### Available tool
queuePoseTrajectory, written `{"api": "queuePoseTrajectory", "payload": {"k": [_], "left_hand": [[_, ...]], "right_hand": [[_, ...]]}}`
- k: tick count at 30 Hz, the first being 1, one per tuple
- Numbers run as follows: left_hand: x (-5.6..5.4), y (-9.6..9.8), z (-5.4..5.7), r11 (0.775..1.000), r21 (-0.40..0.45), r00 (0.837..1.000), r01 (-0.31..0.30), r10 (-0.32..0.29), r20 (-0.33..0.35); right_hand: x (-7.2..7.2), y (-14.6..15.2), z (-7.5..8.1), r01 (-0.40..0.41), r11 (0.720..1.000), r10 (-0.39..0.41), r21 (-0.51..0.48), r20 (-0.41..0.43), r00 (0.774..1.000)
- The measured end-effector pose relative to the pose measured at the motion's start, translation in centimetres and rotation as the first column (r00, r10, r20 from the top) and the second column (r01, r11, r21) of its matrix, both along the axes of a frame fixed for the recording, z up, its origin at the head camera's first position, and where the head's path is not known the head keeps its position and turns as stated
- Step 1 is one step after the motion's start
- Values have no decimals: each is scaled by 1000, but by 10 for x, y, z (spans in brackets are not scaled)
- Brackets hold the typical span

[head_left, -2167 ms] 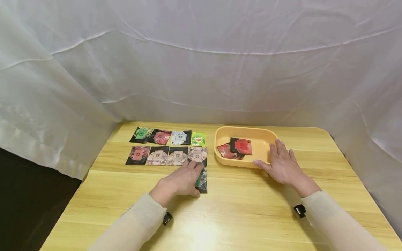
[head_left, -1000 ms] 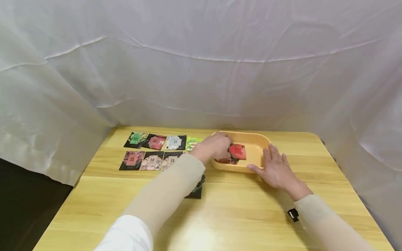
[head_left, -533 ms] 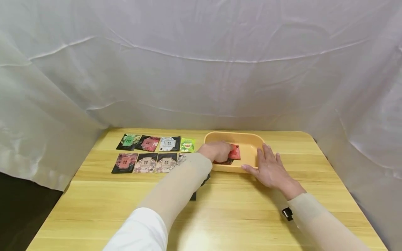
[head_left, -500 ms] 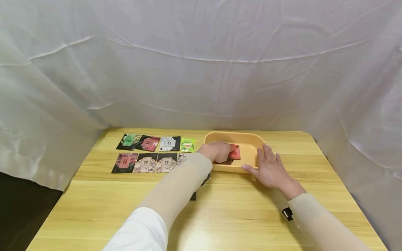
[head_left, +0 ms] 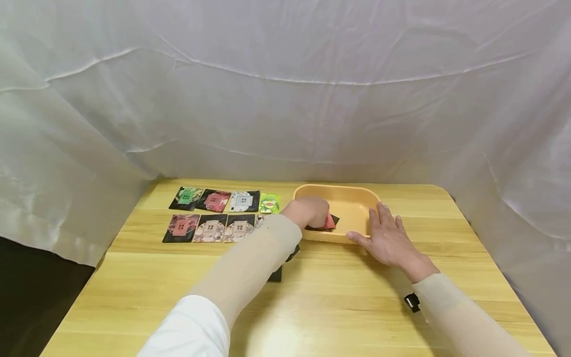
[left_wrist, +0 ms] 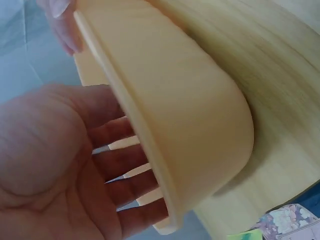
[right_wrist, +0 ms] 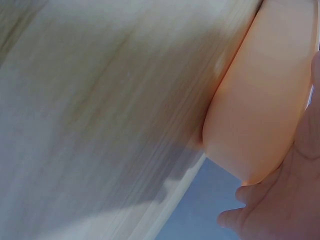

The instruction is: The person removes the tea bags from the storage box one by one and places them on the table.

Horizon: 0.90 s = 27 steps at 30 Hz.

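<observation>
A shallow yellow-orange tray (head_left: 357, 214) stands at the back of the table. My left hand (head_left: 312, 210) reaches over its left side and pinches a red tea bag sachet (head_left: 329, 221), tilted up at the fingertips. More dark sachet shows beneath it. In the left wrist view, the fingers of my left hand (left_wrist: 55, 165) go behind the tray's wall (left_wrist: 185, 100), which hides their tips. My right hand (head_left: 390, 243) rests against the tray's right end, fingers extended and thumb along the front rim.
Left of the tray lie two rows of sachets, including a green one (head_left: 185, 198), a white one (head_left: 244, 201), a yellow-green one (head_left: 269, 203) and a dark red one (head_left: 180, 228). The left forearm partly covers a black sachet (head_left: 275, 275). White cloth (head_left: 285, 99) hangs behind.
My left hand has gone from the sachets on the table into the tray. The red sachet there has shifted left and tilted up in its fingers. The right hand stays at the tray.
</observation>
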<state>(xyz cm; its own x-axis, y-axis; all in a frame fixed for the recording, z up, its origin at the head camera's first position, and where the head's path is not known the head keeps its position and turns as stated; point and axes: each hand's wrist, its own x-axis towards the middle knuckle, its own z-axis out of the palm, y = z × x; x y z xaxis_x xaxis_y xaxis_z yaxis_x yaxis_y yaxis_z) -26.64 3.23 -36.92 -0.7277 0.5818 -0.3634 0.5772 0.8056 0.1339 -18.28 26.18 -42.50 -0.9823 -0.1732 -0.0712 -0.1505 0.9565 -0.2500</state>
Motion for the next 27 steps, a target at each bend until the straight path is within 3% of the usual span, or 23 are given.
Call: {"api": "queuePoseTrajectory", "payload": {"k": [4, 12, 21, 27], "left_hand": [[-3, 1, -1, 1000, 2, 996, -2, 3, -86], [-4, 4, -20, 1000, -27, 988, -11, 7, -152], [-4, 8, -28, 999, 6, 992, -38, 38, -123], [-3, 8, -26, 997, 23, 992, -72, 74, -100]], "right_hand": [[-2, 0, 2, 0, 1000, 0, 4, 1, 1000], [-3, -1, 1, -3, 1000, 3, -5, 7, 1000], [-1, 0, -1, 3, 1000, -3, -5, 4, 1000], [-1, 0, -1, 6, 1000, -6, -11, -1, 1000]]}}
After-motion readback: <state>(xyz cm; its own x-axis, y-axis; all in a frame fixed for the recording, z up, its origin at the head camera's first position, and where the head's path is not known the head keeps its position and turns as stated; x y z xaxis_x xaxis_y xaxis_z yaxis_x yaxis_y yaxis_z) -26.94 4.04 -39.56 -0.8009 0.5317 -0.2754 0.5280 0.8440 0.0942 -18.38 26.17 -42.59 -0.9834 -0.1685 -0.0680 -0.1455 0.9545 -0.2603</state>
